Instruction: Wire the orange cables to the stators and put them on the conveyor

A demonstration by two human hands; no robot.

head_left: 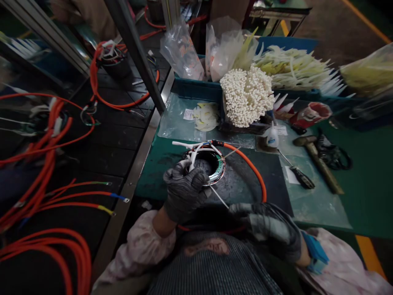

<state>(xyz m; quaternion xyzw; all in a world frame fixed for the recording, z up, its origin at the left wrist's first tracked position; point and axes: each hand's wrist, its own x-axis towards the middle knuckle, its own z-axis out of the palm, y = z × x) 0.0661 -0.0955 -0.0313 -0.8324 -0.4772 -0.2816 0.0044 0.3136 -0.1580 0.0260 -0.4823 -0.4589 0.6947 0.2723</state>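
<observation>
A motor stator ring [219,170] with white-sleeved wires and an orange cable [256,170] rests on the dark mat in front of me. My left hand [187,186], in a grey glove, grips the ring's near left side, fingers around the rim and white sleeves. From the ring's lower edge a thin white cable tie [218,196] runs toward my right hand [270,225]. The gloved right fingers are closed on its end, low and to the right of the ring. Another thin pale strip [231,153] sticks out from the ring's upper right.
Behind the ring stands a box with a bundle of white-headed sticks [247,96]. Pale sleeves [291,67] fill a blue bin. At right lie a hammer [319,164], a screwdriver [302,176], a small white bottle [272,137] and a red can [311,115]. Orange cables [49,143] crowd the left conveyor.
</observation>
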